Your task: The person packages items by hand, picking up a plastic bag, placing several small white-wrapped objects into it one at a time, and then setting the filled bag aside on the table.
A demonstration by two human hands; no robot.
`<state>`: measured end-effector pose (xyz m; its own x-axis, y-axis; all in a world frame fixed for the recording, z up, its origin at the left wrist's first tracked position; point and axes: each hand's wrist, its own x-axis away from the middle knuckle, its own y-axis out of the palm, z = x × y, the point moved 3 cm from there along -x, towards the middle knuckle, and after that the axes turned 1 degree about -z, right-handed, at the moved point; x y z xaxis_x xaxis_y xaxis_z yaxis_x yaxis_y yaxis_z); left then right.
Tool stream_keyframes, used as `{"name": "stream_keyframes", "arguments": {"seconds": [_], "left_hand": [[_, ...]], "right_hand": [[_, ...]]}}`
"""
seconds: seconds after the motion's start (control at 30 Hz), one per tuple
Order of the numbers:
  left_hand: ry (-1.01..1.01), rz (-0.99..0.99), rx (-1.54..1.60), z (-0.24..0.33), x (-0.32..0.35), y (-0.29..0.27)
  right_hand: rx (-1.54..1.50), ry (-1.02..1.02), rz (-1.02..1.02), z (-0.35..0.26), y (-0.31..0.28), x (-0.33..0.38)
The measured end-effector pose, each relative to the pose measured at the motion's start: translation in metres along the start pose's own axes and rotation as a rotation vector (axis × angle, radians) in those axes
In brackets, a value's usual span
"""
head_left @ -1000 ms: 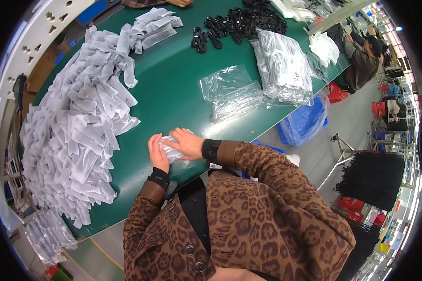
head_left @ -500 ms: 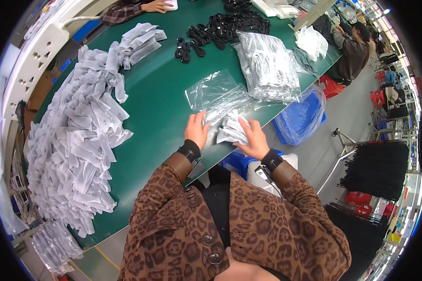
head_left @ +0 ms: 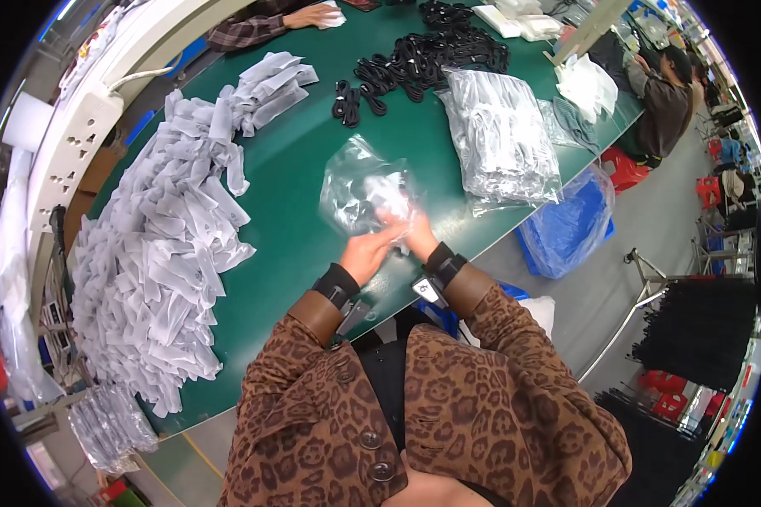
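Observation:
A clear plastic bag (head_left: 344,188) is held above the green table, puffed out and partly blurred. My left hand (head_left: 369,255) grips the bag near its mouth, fingers pointing right. Close beside it, my right hand (head_left: 418,235) reaches into the bag, its fingers seen through the film. At those fingertips is a white wrapped packet (head_left: 387,191), smeared by motion and inside the bag as far as I can see. Dark bands circle both wrists.
Left of my hands spreads a big heap of pale translucent sleeves (head_left: 165,279). Bundled black cables (head_left: 414,63) lie at the back. To the right is a full bag of white packets (head_left: 503,139); a blue bin (head_left: 566,221) stands below the edge. A co-worker's hand (head_left: 314,15) rests far left.
The bag has come up off the table and opened out. My right hand has moved left with the white packet into it, and my hands are now close together.

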<state>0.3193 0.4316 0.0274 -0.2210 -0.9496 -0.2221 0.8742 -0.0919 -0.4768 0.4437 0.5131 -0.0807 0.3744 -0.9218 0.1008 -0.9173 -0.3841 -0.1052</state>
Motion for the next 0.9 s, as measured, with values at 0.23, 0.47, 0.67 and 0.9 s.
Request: {"name": "stream_keyframes", "arguments": {"seconds": [0.23,0.47,0.67,0.9], "left_hand": [[0.069,0.216,-0.025,0.006,0.025,-0.014],[-0.426,0.069,0.299,-0.01,0.041,-0.002],[-0.252,0.089,0.177,0.002,0.018,-0.011],[-0.112,-0.042,0.225,0.03,0.013,0.01]], "right_hand": [[0.819,-0.121,0.128,-0.05,0.026,-0.013],[-0.202,-0.06,0.006,-0.056,0.043,-0.028],[0.992,-0.126,0.202,-0.065,0.03,-0.024],[1.111,-0.263,0.268,-0.07,0.02,-0.059]]}}
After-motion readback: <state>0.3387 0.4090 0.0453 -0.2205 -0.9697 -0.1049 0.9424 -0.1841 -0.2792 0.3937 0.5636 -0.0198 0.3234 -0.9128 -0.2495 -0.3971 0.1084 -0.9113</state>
